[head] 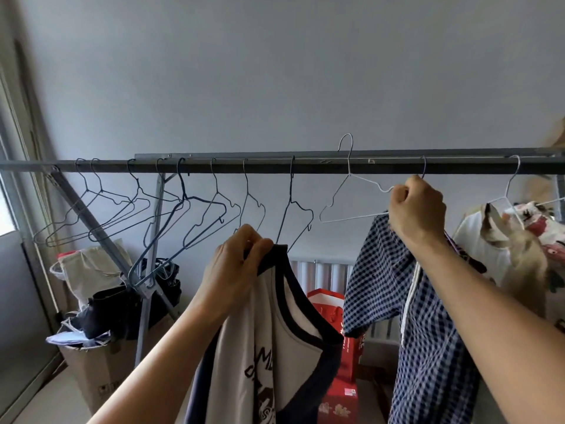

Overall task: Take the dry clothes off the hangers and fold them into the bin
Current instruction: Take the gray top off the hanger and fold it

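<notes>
My left hand [237,264] pinches the dark-trimmed shoulder of a grey sleeveless top [272,347] that hangs down from it, off any hanger. My right hand [417,208] grips a bare white wire hanger [348,191] by one end; its hook sticks up above the dark rail [305,166]. A blue checked garment [428,332] hangs just under that hand, on a hanger hooked to the rail. Further right a floral garment [532,240] hangs on another white hanger [510,191].
Several empty dark wire hangers [183,203] hang along the rail's left half. The rack's slanted leg [101,234] runs down left. Below stand a cardboard box [101,368] with dark cloth, a cloth bag [88,267] and a red bag [333,347].
</notes>
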`<action>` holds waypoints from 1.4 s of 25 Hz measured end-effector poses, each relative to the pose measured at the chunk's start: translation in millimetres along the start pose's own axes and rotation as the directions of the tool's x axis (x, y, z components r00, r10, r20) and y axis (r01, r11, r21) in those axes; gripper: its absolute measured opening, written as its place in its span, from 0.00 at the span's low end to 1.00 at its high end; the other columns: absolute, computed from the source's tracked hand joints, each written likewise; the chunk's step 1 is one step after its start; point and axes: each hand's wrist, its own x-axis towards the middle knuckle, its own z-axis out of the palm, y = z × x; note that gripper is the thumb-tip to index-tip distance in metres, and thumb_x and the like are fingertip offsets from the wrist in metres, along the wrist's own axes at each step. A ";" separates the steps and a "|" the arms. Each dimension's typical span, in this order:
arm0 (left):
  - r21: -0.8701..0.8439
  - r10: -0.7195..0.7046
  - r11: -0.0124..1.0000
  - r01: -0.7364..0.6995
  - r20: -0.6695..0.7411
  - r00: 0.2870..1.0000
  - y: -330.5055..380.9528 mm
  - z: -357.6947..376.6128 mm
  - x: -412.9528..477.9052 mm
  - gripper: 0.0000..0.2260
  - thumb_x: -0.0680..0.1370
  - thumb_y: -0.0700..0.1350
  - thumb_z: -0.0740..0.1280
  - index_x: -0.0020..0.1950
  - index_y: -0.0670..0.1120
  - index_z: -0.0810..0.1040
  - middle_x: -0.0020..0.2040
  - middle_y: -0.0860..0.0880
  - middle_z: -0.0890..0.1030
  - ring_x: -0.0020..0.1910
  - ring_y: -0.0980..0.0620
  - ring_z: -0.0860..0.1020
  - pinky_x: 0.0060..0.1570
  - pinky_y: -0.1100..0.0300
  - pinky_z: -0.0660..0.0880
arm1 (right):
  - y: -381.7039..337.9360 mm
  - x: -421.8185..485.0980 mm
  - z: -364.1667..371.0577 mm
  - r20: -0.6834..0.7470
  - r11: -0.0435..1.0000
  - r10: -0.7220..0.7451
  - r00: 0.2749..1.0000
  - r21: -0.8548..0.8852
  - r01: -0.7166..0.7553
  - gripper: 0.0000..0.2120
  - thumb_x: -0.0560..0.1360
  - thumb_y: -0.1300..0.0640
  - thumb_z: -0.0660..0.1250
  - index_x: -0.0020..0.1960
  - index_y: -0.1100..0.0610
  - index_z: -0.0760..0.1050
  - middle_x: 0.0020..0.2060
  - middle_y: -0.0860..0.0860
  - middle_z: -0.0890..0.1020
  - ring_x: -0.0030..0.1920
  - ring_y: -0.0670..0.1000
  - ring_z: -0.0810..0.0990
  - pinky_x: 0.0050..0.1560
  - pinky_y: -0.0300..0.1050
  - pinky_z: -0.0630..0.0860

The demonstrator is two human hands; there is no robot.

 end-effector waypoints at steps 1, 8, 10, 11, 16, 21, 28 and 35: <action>0.012 -0.002 1.000 0.002 -0.002 1.000 -1.3 -1.4 1.7 0.11 0.80 0.51 0.64 0.39 0.52 0.71 0.30 0.59 0.75 0.30 0.59 0.70 0.34 0.55 0.69 | -0.3 -2.2 4.9 0.003 1.000 -0.026 1.000 -0.003 0.026 0.14 0.79 0.60 0.54 0.35 0.60 0.64 0.31 0.57 0.74 0.32 0.59 0.75 0.34 0.48 0.68; -0.080 -0.015 0.997 0.017 0.025 1.000 -5.1 -9.2 9.3 0.10 0.79 0.51 0.66 0.38 0.52 0.74 0.29 0.57 0.76 0.31 0.56 0.72 0.35 0.55 0.71 | -4.9 -44.6 29.5 0.195 0.993 -0.097 0.976 -0.052 0.109 0.18 0.77 0.61 0.59 0.29 0.57 0.59 0.24 0.52 0.66 0.28 0.54 0.66 0.27 0.43 0.57; -0.094 0.001 0.996 0.004 0.054 0.999 -1.3 -13.0 11.1 0.09 0.79 0.49 0.67 0.38 0.49 0.76 0.30 0.56 0.77 0.31 0.57 0.73 0.36 0.58 0.71 | -3.2 -49.2 28.9 0.260 0.987 -0.049 0.964 -0.135 0.087 0.16 0.79 0.57 0.58 0.33 0.58 0.63 0.29 0.52 0.69 0.33 0.56 0.70 0.28 0.44 0.58; -0.108 0.005 0.994 0.003 0.071 0.997 0.9 -14.8 11.9 0.09 0.78 0.47 0.68 0.39 0.48 0.77 0.31 0.55 0.78 0.32 0.58 0.74 0.37 0.60 0.72 | -1.9 -52.9 28.4 0.281 0.980 -0.031 0.959 -0.182 0.085 0.14 0.80 0.54 0.57 0.38 0.59 0.67 0.34 0.53 0.72 0.37 0.57 0.72 0.31 0.44 0.61; -0.165 0.036 0.986 -0.010 0.153 0.988 5.2 -23.9 13.7 0.08 0.79 0.43 0.68 0.40 0.47 0.79 0.32 0.57 0.80 0.33 0.61 0.76 0.37 0.68 0.72 | -12.4 -93.5 35.2 0.016 0.906 -0.385 0.923 -0.184 0.382 0.18 0.76 0.53 0.62 0.62 0.61 0.66 0.60 0.60 0.70 0.58 0.58 0.68 0.53 0.56 0.69; -0.170 0.044 0.985 -0.014 0.173 0.984 5.1 -33.1 10.7 0.07 0.79 0.43 0.67 0.42 0.44 0.80 0.32 0.56 0.80 0.34 0.59 0.76 0.39 0.65 0.73 | -28.9 -109.9 43.4 0.046 0.902 -0.411 0.911 -0.123 0.413 0.15 0.75 0.58 0.61 0.61 0.60 0.70 0.60 0.58 0.73 0.59 0.56 0.68 0.55 0.55 0.69; -0.174 0.074 0.984 -0.037 0.211 0.975 8.1 -41.4 5.5 0.07 0.79 0.40 0.67 0.40 0.44 0.78 0.30 0.58 0.79 0.32 0.62 0.75 0.36 0.70 0.70 | -61.7 -141.0 43.6 0.671 0.815 -0.380 0.636 0.569 -0.113 0.08 0.77 0.59 0.66 0.55 0.54 0.79 0.50 0.47 0.83 0.54 0.43 0.79 0.59 0.38 0.73; 0.189 -0.083 0.982 0.015 0.355 0.931 2.7 -68.2 4.8 0.11 0.73 0.50 0.74 0.41 0.43 0.83 0.34 0.41 0.80 0.32 0.55 0.74 0.35 0.57 0.72 | -68.2 -139.4 49.4 0.639 0.697 -0.356 0.682 0.667 -0.262 0.03 0.77 0.64 0.66 0.48 0.61 0.79 0.41 0.56 0.84 0.42 0.58 0.81 0.47 0.49 0.79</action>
